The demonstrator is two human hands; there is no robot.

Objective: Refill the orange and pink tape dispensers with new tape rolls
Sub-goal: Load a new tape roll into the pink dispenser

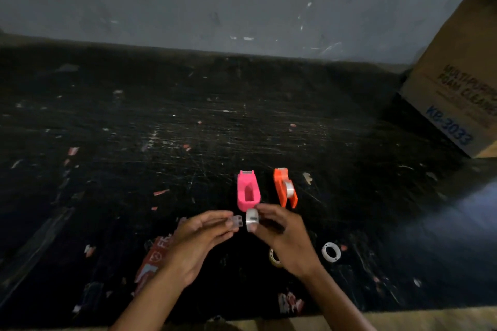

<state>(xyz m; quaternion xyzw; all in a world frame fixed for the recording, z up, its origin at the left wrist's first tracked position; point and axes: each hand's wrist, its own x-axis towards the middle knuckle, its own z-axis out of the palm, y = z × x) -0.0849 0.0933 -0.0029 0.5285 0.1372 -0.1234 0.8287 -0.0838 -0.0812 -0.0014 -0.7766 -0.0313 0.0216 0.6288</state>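
Note:
The pink dispenser stands on the black table with its roll well empty. To its right the orange dispenser lies on its side with a clear tape roll seated in it. Just in front of the pink one, my right hand pinches a small clear tape roll between thumb and fingers. My left hand holds a small clear plastic piece by its fingertips, almost touching the roll.
A white empty core ring lies right of my right wrist, and another tape ring peeks out under that hand. A red wrapper lies under my left forearm. A cardboard box stands at the far right. A grey wall backs the table.

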